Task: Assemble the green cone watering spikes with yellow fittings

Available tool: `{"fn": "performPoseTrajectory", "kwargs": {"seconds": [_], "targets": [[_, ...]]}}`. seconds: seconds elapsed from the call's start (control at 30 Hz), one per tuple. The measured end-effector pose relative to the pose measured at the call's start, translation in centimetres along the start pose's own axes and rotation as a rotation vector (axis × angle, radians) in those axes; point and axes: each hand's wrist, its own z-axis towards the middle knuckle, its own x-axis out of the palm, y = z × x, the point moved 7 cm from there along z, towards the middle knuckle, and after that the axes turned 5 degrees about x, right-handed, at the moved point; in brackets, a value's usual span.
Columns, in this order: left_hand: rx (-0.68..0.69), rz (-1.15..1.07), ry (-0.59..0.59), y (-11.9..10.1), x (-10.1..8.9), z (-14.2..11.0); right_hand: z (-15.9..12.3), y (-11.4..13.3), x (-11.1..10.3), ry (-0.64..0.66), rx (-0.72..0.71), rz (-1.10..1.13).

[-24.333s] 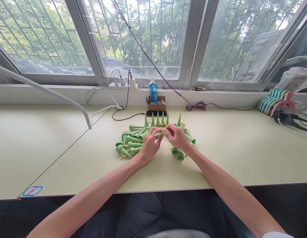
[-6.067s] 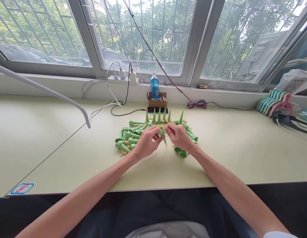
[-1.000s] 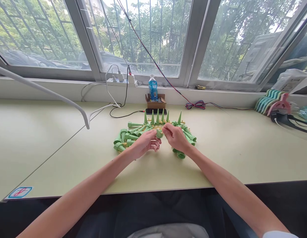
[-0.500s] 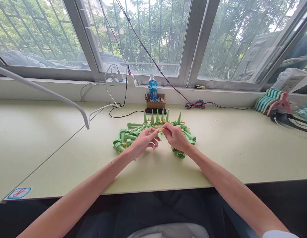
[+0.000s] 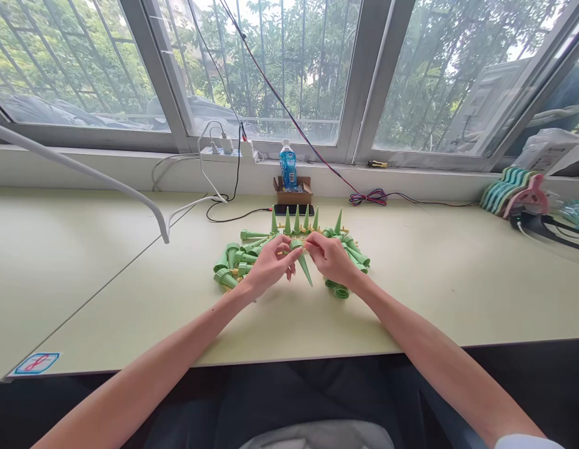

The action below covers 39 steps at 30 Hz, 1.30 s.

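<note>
Between thumb and fingers, my left hand (image 5: 270,263) holds a green plant watering spike (image 5: 305,269), its cap end up and its pointed tip slanting down to the right. My right hand (image 5: 333,258) is closed in a pinch at the spike's cap, on a small yellow valve (image 5: 304,246) that is mostly covered by the fingertips. Left of my hands lies a pile of green spikes (image 5: 245,257) with yellow valves. More spikes (image 5: 357,255) lie beyond my right hand, and two with open ends (image 5: 341,293) face me. Behind, several spikes (image 5: 296,221) stand point up in a row.
A phone (image 5: 293,210) on a cable lies behind the row. Past it, a small cardboard box (image 5: 293,197) holds a blue bottle (image 5: 288,165). A bundled red-and-black wire (image 5: 369,198) rests at the back. Hangers (image 5: 516,192) stand far right; a white tube (image 5: 106,178) crosses the left.
The spike in my left hand has turned; its tip now points down to the right, where a second ago it was foreshortened. My left fingers have shifted around it. My right hand stays nearly still.
</note>
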Motion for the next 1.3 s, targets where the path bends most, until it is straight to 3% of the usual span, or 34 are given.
{"fn": "performPoseTrajectory", "kwargs": {"seconds": [0.5,0.83,1.3], "targets": [[0.13,0.289,-0.013,-0.4,-0.2,-0.1,0.1,-0.2,0.1,0.005,-0.003,-0.025],[0.336,0.487,-0.085,-1.4,-0.4,0.0,0.1,-0.3,0.2,0.007,0.003,-0.02],[0.377,0.55,-0.088,-2.0,-0.1,-0.4,0.1,0.2,-0.1,0.0,0.0,-0.059]]}}
